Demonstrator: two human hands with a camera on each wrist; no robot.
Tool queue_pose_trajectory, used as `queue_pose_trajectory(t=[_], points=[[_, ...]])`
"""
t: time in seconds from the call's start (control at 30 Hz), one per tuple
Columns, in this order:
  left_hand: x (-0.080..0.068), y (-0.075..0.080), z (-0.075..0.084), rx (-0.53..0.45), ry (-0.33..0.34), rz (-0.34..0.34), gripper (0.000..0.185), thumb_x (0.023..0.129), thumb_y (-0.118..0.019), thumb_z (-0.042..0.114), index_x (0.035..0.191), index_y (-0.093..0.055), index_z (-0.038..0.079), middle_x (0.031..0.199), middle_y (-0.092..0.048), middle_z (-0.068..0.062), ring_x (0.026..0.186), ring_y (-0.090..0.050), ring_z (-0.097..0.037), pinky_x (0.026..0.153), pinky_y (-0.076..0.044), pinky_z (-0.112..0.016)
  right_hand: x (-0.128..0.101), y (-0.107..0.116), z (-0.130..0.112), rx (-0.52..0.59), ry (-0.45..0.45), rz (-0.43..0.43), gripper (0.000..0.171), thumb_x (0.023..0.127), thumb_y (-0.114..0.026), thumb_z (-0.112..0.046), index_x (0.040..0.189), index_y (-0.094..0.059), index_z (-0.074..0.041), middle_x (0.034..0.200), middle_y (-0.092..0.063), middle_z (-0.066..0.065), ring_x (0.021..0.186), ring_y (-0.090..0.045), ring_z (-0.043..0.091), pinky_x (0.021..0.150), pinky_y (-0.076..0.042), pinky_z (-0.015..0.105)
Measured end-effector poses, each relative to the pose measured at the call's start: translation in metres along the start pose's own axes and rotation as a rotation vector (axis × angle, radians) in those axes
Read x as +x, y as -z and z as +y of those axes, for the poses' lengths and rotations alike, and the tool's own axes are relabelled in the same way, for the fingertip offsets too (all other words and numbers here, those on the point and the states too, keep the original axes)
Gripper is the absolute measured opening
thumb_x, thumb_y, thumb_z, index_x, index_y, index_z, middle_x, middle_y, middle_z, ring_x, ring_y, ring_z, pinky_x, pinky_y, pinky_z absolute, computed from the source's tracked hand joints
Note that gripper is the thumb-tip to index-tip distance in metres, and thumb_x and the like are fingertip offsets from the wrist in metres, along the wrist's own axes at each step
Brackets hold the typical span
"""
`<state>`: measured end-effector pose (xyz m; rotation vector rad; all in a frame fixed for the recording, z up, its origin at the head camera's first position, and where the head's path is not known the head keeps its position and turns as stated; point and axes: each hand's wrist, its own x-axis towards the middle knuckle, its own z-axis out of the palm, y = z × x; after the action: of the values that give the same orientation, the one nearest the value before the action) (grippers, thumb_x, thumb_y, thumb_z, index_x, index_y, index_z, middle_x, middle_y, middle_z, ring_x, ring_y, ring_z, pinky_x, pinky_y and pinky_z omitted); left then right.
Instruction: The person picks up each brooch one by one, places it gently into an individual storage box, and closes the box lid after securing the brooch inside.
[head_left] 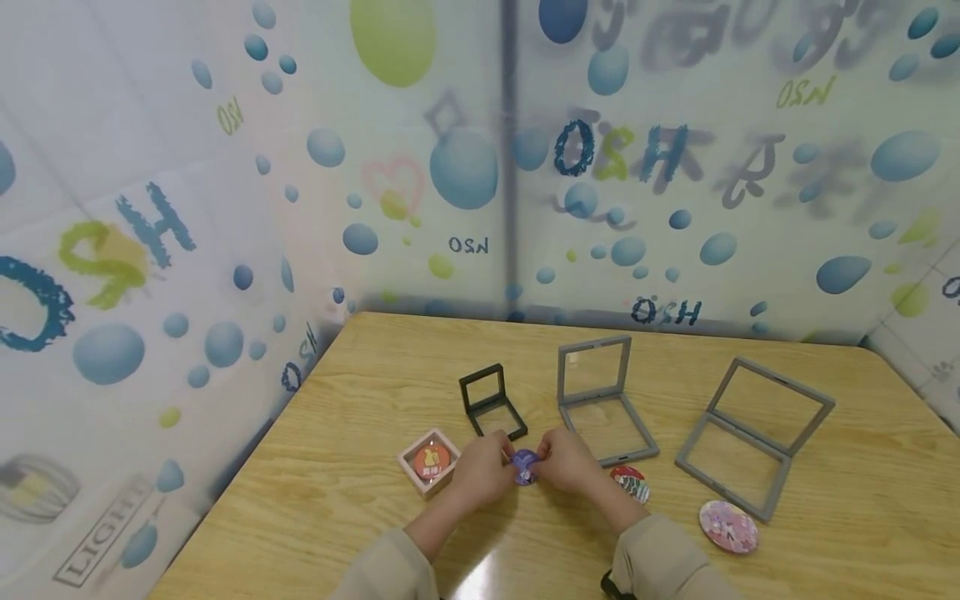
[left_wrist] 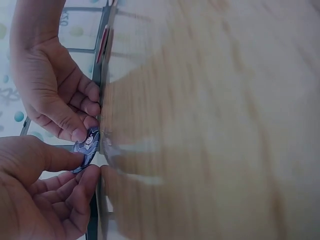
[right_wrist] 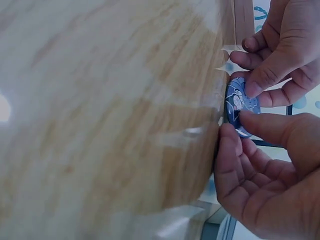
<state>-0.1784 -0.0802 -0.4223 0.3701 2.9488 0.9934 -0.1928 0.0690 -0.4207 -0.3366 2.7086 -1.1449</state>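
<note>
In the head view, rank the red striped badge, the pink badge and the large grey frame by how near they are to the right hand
From the right hand:
1. Red striped badge, on the table just right of the hand.
2. Pink badge, farther right, toward the near edge.
3. Large grey frame, open at far right; its near corner looks about level with the pink badge, so this is close.

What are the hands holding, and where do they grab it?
Both the left hand and right hand pinch a small purple badge by its opposite edges, just above the table.

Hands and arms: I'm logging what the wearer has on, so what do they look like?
Both hands, left hand and right hand, are bare, with no gloves. Loose beige long sleeves reach to the wrists. A small dark object shows beside the right cuff; what it is cannot be told.
</note>
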Motion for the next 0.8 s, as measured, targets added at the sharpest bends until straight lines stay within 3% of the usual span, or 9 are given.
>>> queue_pose_trajectory(t=[0.33,0.6,0.8], points=[[0.005,0.005,-0.005,-0.018,0.041,0.094,0.009,0.072,-0.067,0.003,0.078,-0.06,0.005,0.063,-0.054,-0.001,0.053,-0.046,-0.012,0.046,-0.037,-0.023,0.009,-0.007,0.006,0.216,0.038,0.028,0.008,0.078,-0.064,0.0,0.075,-0.057,0.001,0.061,-0.054,0.004,0.052,-0.05,0.011,0.048,-0.043,0.024],[0.016,0.015,-0.005,-0.125,0.112,0.159,0.011,0.074,-0.063,0.003,0.083,-0.059,0.001,0.064,-0.058,-0.004,0.047,-0.049,-0.011,0.04,-0.039,-0.022,0.024,-0.009,-0.001,0.26,0.031,0.172,0.006,0.078,-0.065,-0.001,0.077,-0.06,0.001,0.065,-0.055,0.004,0.056,-0.05,0.012,0.05,-0.044,0.024],[0.027,0.023,-0.006,-0.077,0.184,0.204,0.013,0.073,-0.066,0.009,0.083,-0.061,0.005,0.07,-0.06,-0.004,0.054,-0.051,-0.013,0.045,-0.039,-0.026,0.036,-0.011,-0.007,0.285,0.016,0.223,0.007,0.078,-0.066,-0.003,0.079,-0.062,0.002,0.066,-0.058,0.005,0.056,-0.053,0.011,0.051,-0.045,0.024]])
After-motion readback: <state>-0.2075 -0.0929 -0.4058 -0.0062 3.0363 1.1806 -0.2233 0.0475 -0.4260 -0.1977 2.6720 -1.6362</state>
